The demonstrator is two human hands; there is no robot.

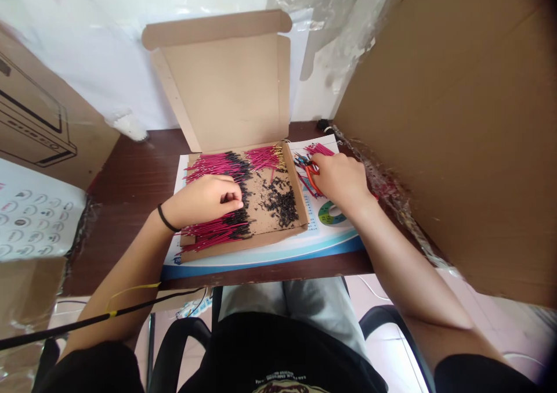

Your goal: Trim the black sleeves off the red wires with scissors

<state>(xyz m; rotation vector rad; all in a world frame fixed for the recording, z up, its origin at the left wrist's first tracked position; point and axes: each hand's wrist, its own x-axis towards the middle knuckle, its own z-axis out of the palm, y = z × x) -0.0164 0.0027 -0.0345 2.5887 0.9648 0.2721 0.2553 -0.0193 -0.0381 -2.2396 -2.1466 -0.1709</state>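
Observation:
My left hand (209, 198) hovers over the left part of a shallow cardboard box (261, 235), its fingers curled and thumb tip near the forefinger. Whatever it may pinch is too small to make out. Under and around it lie rows of red wires (213, 163) with black ends. My right hand (342, 178), just outside the box's right wall, is closed around orange-handled pliers (311, 175), whose jaws point up and left. Black scraps (282, 204) are heaped in the box's right half. Behind them lies a bundle of red wires with gold-coloured ends (265, 157).
The box's raised lid (226, 85) leans toward the wall. More red wires (319, 148) rest on a printed sheet (335, 236) beyond my right hand. A large cardboard panel (444, 137) bounds the right side, and a carton (47, 103) stands left. A black cable (108, 315) crosses my left forearm.

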